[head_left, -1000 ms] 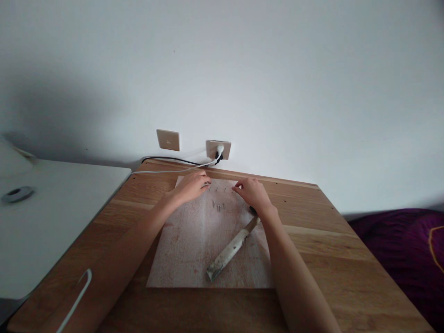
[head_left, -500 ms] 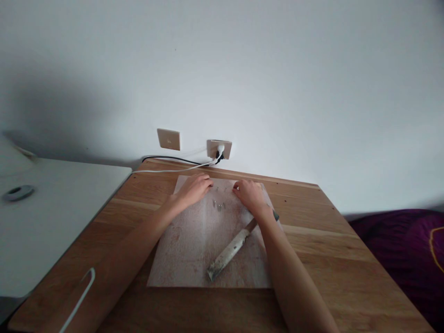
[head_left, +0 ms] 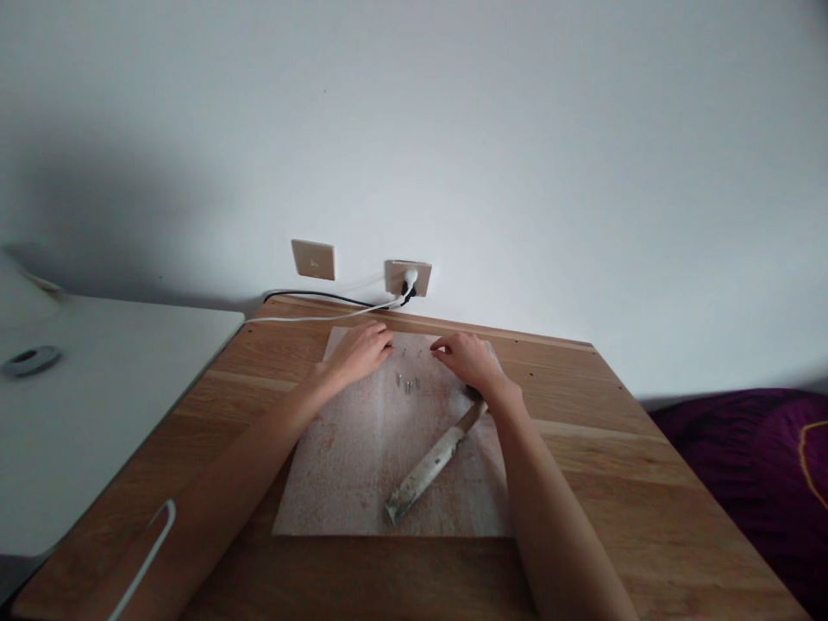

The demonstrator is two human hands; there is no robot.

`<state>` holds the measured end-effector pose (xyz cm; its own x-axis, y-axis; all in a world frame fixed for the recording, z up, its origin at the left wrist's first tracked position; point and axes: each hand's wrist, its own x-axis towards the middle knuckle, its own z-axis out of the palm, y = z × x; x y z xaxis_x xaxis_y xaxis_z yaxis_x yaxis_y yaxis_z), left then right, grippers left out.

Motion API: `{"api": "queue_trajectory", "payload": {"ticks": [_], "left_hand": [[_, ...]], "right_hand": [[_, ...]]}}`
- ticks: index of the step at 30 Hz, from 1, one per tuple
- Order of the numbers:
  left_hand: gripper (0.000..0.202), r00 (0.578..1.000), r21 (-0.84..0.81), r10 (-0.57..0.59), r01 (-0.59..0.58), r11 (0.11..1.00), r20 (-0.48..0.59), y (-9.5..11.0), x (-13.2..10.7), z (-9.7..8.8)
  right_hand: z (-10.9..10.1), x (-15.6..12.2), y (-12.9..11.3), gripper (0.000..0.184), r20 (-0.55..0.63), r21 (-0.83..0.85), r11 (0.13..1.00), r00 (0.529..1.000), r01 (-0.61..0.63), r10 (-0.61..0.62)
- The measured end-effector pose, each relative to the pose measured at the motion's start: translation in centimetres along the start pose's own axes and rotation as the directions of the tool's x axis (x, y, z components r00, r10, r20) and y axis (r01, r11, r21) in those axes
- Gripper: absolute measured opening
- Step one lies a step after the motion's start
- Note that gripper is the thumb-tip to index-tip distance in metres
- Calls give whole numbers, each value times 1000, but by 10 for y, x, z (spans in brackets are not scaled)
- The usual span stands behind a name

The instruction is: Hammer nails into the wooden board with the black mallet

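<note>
Left hand [head_left: 367, 347] and right hand [head_left: 469, 355] flanked small nails [head_left: 408, 387] on a pale board [head_left: 342, 483]
Both hands' fingers were curled, gripping what I couldn't tell; the hammer [head_left: 430, 466] lay partly behind the right wrist [head_left: 505, 395], whose brush could have knocked it nailward

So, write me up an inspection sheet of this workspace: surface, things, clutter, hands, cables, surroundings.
Surface: wood table, with a pale board lying on it.
Things: small metal pins and hammer on the board; hammer's head partly hidden.
Clutter: grey item on the white table; unidentified white strip, bottom left.
Hands: left hand and right hand near the pins; grip unclear.
Cables: white cable and black cable run to the outlet.
Surroundings: white wall behind; purple cloth right.
</note>
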<state>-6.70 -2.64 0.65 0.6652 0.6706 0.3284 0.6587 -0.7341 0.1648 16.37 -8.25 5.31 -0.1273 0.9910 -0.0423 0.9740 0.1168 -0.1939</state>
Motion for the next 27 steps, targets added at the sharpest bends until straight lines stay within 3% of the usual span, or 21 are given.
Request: {"api": "queue_trajectory", "payload": {"ticks": [6, 13, 20, 23, 27], "left_hand": [[19, 999, 143, 30, -28, 989, -11, 6, 0, 4], [19, 995, 45, -86, 88, 995, -46, 5, 2, 2], [20, 996, -93, 62, -55, 994, 68, -2, 2, -16], [15, 985, -102, 127, -115, 988, 120, 1, 0, -16], [17, 975, -77, 129, -117, 990, 182, 3, -2, -10]], "right_hand": [[-5, -4, -2, 24, 86, 61, 993, 991, 99, -104], [0, -3, -8, 22, 138, 85, 984, 977, 154, -165], [6, 0, -5, 20, 117, 97, 986, 982, 135, -146], [9, 1, -5, 21, 118, 112, 984, 981, 140, -153], [13, 4, -3, 22, 116, 123, 982, 980, 145, -159]]}}
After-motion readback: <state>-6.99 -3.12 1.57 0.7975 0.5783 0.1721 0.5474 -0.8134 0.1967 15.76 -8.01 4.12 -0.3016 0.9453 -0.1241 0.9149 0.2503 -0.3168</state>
